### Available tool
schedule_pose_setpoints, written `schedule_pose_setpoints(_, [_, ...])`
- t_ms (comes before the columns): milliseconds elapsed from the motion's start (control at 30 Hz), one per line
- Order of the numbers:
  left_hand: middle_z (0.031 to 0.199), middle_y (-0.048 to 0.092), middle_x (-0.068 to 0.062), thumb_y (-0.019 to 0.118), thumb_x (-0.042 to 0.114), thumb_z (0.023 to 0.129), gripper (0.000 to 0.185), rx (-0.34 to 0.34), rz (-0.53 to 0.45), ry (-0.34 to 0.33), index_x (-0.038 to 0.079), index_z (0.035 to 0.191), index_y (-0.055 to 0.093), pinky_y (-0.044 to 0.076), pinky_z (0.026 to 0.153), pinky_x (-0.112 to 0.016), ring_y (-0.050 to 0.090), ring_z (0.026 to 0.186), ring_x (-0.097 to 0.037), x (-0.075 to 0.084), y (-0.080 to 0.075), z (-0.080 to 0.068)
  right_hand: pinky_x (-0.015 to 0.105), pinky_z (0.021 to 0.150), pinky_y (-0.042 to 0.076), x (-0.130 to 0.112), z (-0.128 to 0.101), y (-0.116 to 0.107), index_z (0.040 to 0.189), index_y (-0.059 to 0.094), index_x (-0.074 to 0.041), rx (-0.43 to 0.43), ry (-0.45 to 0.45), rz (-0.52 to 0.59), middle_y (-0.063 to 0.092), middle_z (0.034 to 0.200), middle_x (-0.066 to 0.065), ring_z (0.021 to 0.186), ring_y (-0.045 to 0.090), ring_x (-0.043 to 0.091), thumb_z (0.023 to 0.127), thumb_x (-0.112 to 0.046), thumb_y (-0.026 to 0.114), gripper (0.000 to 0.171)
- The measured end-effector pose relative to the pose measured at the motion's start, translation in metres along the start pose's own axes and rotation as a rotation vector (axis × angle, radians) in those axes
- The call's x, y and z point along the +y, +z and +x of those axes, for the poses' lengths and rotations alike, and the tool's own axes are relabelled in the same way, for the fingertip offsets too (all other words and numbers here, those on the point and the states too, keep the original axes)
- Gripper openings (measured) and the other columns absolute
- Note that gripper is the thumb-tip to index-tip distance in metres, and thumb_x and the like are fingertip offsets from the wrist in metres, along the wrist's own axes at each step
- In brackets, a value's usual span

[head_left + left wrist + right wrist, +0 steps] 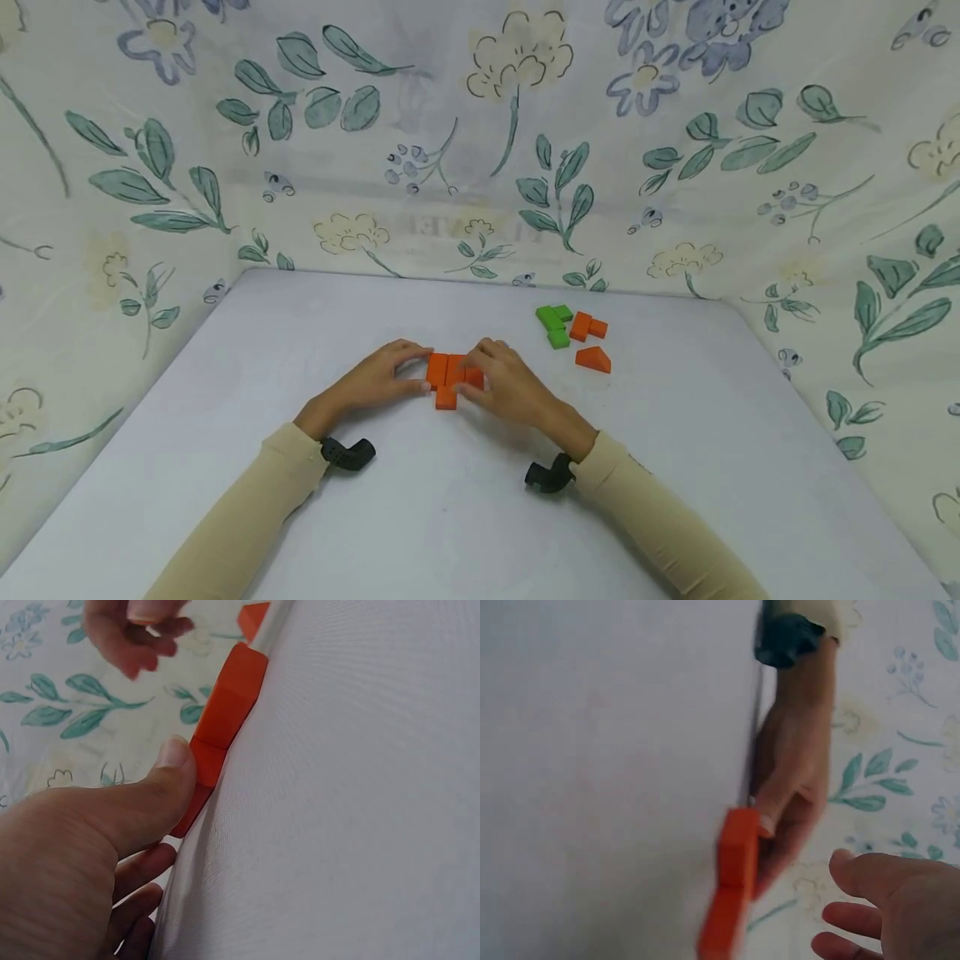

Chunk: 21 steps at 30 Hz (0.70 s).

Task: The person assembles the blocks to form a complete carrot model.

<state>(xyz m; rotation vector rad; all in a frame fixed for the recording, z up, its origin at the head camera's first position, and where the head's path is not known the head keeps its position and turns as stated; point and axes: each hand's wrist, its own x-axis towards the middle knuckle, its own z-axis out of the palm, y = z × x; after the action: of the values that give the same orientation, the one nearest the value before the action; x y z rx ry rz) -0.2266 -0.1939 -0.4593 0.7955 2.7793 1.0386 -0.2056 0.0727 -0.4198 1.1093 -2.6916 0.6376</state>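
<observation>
Several orange blocks lie side by side in a group on the white table. My left hand [367, 379] grips the leftmost block [437, 372], its thumb at the near end and a finger at the far end. In the left wrist view the thumb of the left hand [97, 817] touches an orange side. A smaller orange block [446, 398] juts out in front of the row. Above the row's right end is my right hand [513, 390], partly hiding the blocks. The right wrist view has the right hand [911, 896] apart from the orange block [736, 847], fingers spread and holding nothing.
Farther right on the table [420, 517] lie several green blocks [550, 319], two orange blocks [581, 327] touching each other, and a wedge-shaped orange block [593, 360]. A flower-patterned cloth [450, 133] hangs behind and around the table.
</observation>
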Motion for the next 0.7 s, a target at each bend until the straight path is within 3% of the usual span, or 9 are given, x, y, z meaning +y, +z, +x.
schedule_pose_setpoints(167, [0.146, 0.050, -0.012, 0.073, 0.043, 0.090, 0.067, -0.009, 0.015, -0.038, 0.016, 0.147, 0.051, 0.038, 0.114, -0.057, 0.045, 0.138, -0.032, -0.002, 0.001, -0.001, 0.036, 0.086, 0.053, 0.041, 0.012, -0.055, 0.107, 0.070, -0.006, 0.100, 0.061, -0.051, 0.068, 0.101, 0.009, 0.099, 0.061, 0.026, 0.095, -0.024, 0.069, 0.021])
schedule_pose_setpoints(333, [0.146, 0.051, -0.013, 0.074, 0.041, 0.089, 0.066, -0.007, -0.002, -0.039, 0.014, 0.145, 0.053, 0.038, 0.114, -0.058, 0.045, 0.137, -0.033, -0.001, -0.001, 0.001, 0.041, 0.082, 0.056, 0.107, 0.008, -0.099, 0.108, 0.068, -0.001, 0.127, 0.297, 0.006, 0.068, 0.101, 0.014, 0.094, 0.062, 0.030, 0.100, -0.017, 0.062, 0.019])
schedule_pose_setpoints(433, [0.146, 0.050, -0.013, 0.074, 0.042, 0.089, 0.066, -0.011, -0.007, -0.040, 0.015, 0.145, 0.053, 0.038, 0.114, -0.057, 0.045, 0.137, -0.033, -0.002, 0.000, 0.002, 0.044, 0.083, 0.055, 0.143, -0.004, -0.106, 0.114, 0.065, 0.001, 0.064, 0.453, 0.044, 0.066, 0.109, 0.019, 0.098, 0.061, 0.032, 0.102, -0.015, 0.055, 0.022])
schedule_pose_setpoints(533, [0.146, 0.050, -0.013, 0.073, 0.042, 0.090, 0.065, -0.013, -0.006, -0.038, 0.015, 0.145, 0.053, 0.038, 0.114, -0.058, 0.045, 0.137, -0.034, -0.003, 0.001, 0.001, 0.046, 0.089, 0.054, 0.166, -0.014, -0.104, 0.123, 0.061, 0.002, -0.075, 0.563, 0.029, 0.062, 0.119, 0.021, 0.105, 0.058, 0.034, 0.103, -0.016, 0.053, 0.028])
schedule_pose_setpoints(633, [0.145, 0.051, -0.014, 0.074, 0.040, 0.090, 0.064, -0.010, -0.011, -0.031, 0.014, 0.145, 0.054, 0.038, 0.114, -0.058, 0.046, 0.137, -0.034, -0.003, 0.002, 0.000, 0.049, 0.095, 0.052, 0.181, -0.022, -0.098, 0.131, 0.057, 0.002, -0.212, 0.597, -0.005, 0.058, 0.125, 0.024, 0.109, 0.055, 0.036, 0.102, -0.018, 0.055, 0.035])
schedule_pose_setpoints(700, [0.145, 0.051, -0.014, 0.074, 0.040, 0.090, 0.064, -0.009, -0.010, -0.027, 0.014, 0.145, 0.053, 0.038, 0.114, -0.058, 0.046, 0.137, -0.034, -0.002, 0.002, 0.001, 0.049, 0.096, 0.051, 0.186, -0.025, -0.094, 0.132, 0.056, 0.001, -0.256, 0.595, -0.024, 0.057, 0.124, 0.024, 0.110, 0.054, 0.036, 0.101, -0.020, 0.058, 0.037])
